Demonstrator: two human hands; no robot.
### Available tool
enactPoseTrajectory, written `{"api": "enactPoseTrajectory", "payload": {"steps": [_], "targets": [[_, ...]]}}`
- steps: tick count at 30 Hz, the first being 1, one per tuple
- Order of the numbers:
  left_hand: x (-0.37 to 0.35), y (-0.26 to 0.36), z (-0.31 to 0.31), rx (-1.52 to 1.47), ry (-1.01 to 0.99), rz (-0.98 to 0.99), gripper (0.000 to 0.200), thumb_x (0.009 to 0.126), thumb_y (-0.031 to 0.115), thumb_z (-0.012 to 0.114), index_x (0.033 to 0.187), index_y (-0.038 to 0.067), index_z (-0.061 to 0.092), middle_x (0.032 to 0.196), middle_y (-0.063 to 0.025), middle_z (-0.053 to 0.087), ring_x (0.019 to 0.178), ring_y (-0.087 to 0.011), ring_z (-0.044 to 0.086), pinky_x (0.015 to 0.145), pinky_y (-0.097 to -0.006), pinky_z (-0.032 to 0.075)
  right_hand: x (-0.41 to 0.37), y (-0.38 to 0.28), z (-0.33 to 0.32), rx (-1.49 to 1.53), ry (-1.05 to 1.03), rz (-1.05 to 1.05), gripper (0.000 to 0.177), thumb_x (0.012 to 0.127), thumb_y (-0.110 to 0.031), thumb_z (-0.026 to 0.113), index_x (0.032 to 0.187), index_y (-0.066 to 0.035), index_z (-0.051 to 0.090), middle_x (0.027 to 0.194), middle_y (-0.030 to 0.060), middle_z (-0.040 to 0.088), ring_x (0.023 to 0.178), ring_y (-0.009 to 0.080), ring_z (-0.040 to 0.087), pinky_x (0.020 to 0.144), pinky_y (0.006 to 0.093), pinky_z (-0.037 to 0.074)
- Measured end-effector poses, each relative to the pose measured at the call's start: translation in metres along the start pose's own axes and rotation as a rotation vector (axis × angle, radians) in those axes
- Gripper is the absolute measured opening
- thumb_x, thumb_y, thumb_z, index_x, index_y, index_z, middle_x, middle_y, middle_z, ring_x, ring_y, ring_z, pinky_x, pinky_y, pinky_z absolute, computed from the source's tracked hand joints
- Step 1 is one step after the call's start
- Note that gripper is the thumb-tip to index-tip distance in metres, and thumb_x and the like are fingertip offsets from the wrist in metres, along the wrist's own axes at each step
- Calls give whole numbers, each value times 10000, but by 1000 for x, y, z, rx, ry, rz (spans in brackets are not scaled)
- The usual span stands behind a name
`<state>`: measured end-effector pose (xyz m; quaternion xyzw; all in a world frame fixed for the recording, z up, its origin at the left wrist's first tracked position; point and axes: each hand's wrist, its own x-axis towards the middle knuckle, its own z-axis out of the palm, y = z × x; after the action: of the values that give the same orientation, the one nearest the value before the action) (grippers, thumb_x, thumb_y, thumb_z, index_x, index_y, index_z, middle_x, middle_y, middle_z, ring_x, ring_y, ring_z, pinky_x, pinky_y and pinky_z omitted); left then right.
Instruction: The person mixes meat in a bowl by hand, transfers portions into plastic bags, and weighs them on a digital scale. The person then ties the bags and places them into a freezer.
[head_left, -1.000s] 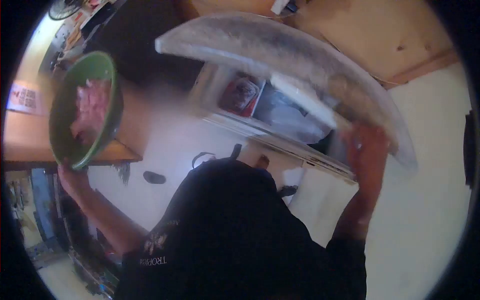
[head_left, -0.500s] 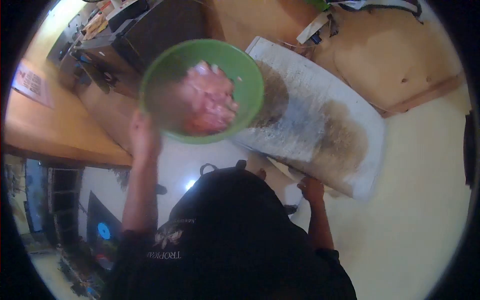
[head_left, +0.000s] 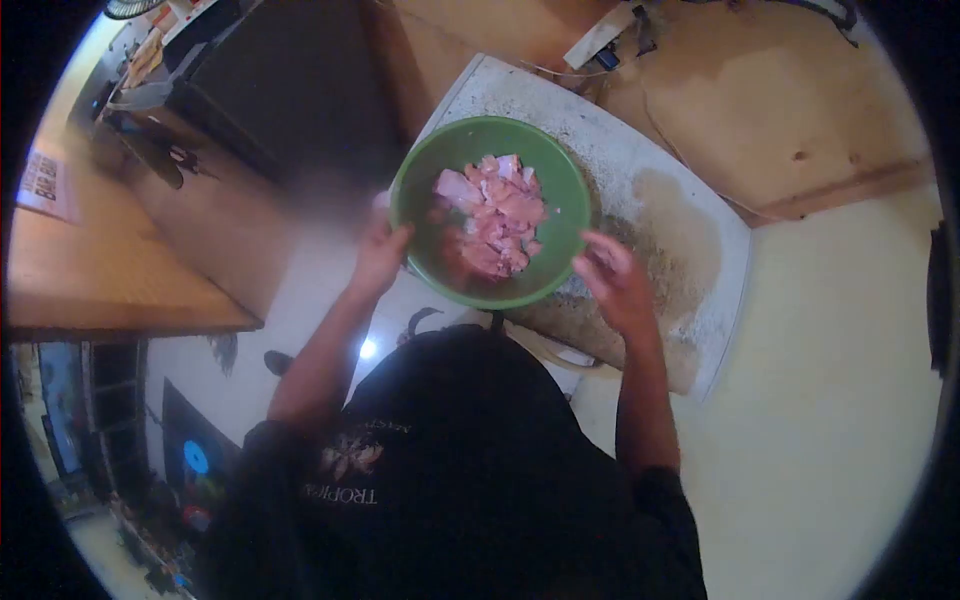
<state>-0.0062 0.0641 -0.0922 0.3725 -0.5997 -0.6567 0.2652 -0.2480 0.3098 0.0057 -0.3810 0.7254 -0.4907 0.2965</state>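
A round green plastic basin [head_left: 428, 262] holds a heap of raw pink meat pieces [head_left: 500, 215]. My left hand [head_left: 378, 252] is closed on the basin's left rim, with the thumb on top and the other fingers hidden beneath. On the opposite side my right hand [head_left: 613, 280] has its fingertips and thumb at the rim. The basin overlaps the left part of a worn white tabletop [head_left: 690, 250] in this view.
Brown stains and specks cover much of the tabletop. A power strip [head_left: 600, 38] with cords lies beyond it, near a wooden panel [head_left: 770, 110]. To the left are a wooden counter [head_left: 130, 285] and a dark cabinet [head_left: 290, 90].
The basin has moved right and over the tabletop, carried by my left hand. My right hand has risen from the tabletop's near edge to the basin's right rim.
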Motion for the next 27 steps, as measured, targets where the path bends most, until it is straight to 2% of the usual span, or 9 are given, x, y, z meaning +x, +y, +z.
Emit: {"api": "enactPoseTrajectory", "payload": {"steps": [4, 8, 11, 13, 17, 21, 24, 26, 27], "targets": [[4, -13, -10, 2, -79, -106, 319, 927, 198, 569, 1195, 33, 512, 1041, -68, 595, 882, -138, 588, 725, -292, 514, 104, 14, 40, -450, -234, -25, 679, 745, -256, 764, 1341, -110, 474, 1258, 246, 540, 1140, 341, 561, 933, 407, 471], [-16, -10, -26, -63, 57, -74, 360, 935, 271, 563, 1199, 31, 510, 1124, -86, 558, 880, -166, 594, 766, -339, 527, 163, 59, 91, -766, -208, -250, 877, 654, -303, 818, 1406, -162, 389, 1381, 255, 409, 1217, 367, 487, 977, 428, 441], [-42, -23, -71, -145, 207, -83, 355, 921, 244, 580, 1192, 25, 509, 1154, -94, 535, 867, -195, 603, 746, -348, 543, 174, 46, 120, -968, -358, -70, 968, 598, -323, 847, 1417, -176, 352, 1441, 251, 304, 1268, 374, 427, 993, 434, 428], [-66, -70, -121, -297, 266, -147, 339, 888, 171, 612, 1174, 13, 519, 1106, -101, 554, 885, -205, 604, 706, -335, 546, 169, 29, 129, -1071, -427, 4, 847, 594, -309, 840, 1335, -160, 457, 1369, 207, 441, 1177, 375, 508, 940, 421, 461], [-134, -167, -213, -24, 502, -239, 337, 824, 160, 679, 1087, -4, 544, 981, -99, 567, 814, -207, 613, 667, -317, 543, 182, 50, 126, -1099, -643, -100, 656, 633, -277, 808, 1219, -125, 554, 1237, 198, 558, 1102, 372, 560, 901, 407, 482], [-223, -205, -252, -257, 850, -604, 363, 781, 178, 703, 1057, -7, 554, 911, -97, 591, 757, -222, 612, 661, -331, 535, 185, 57, 95, -865, -733, 116, 344, 742, -121, 689, 1078, -71, 636, 967, 159, 669, 882, 296, 655, 774, 399, 523], [-305, -304, -288, 991, 356, -351, 457, 740, 192, 717, 1121, 7, 548, 982, -161, 612, 805, -313, 618, 759, -393, 516, 184, 50, 64, -571, -721, 116, 294, 772, -98, 659, 1057, -31, 635, 953, 120, 665, 887, 226, 631, 775, 338, 509], [-327, -295, -269, 1216, 317, -610, 544, 705, 212, 732, 1179, 27, 542, 1054, -207, 614, 866, -375, 615, 842, -432, 492, 189, 36, 51, -409, -686, 127, 295, 792, -93, 648, 1074, -11, 620, 973, 87, 651, 920, 172, 603, 798, 302, 491], [-331, -286, -261, 1211, 316, -615, 544, 705, 212, 732, 1179, 27, 542, 1054, -207, 614, 866, -375, 615, 842, -432, 492, 195, 31, 48, -422, -682, 58, 288, 800, -84, 637, 1073, 4, 616, 979, 85, 650, 922, 176, 605, 800, 306, 492]]}}
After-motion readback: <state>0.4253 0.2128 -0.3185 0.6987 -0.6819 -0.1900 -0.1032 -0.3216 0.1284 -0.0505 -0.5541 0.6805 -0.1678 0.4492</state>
